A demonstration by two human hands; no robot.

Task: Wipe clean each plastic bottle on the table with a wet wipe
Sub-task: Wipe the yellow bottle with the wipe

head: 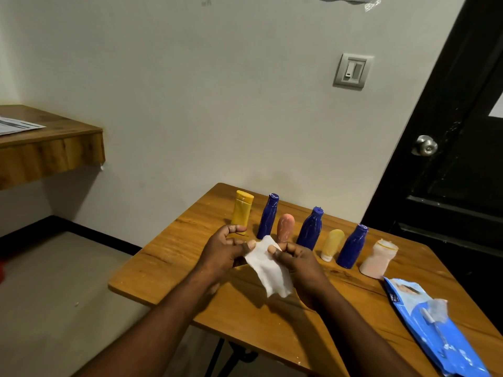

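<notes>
Both hands are raised over the wooden bench (174,270) with a white wet wipe (268,263) stretched between them. The left hand (223,251) pinches the wipe's upper left edge with curled fingers (250,244), and the right hand (302,263) pinches its upper right edge the same way, so the lower part of the sheet hangs loose above the bench. Behind the hands seven plastic bottles stand in a slanting row: a yellow bottle (241,213), a blue bottle (268,217), a pink tube (285,227), a second blue bottle (310,227), a pale yellow tube (331,244), a third blue bottle (352,246) and a pale pink bottle (377,258). A blue wipes pack (432,330) lies flat on the bench at the right, near the pale pink bottle.
</notes>
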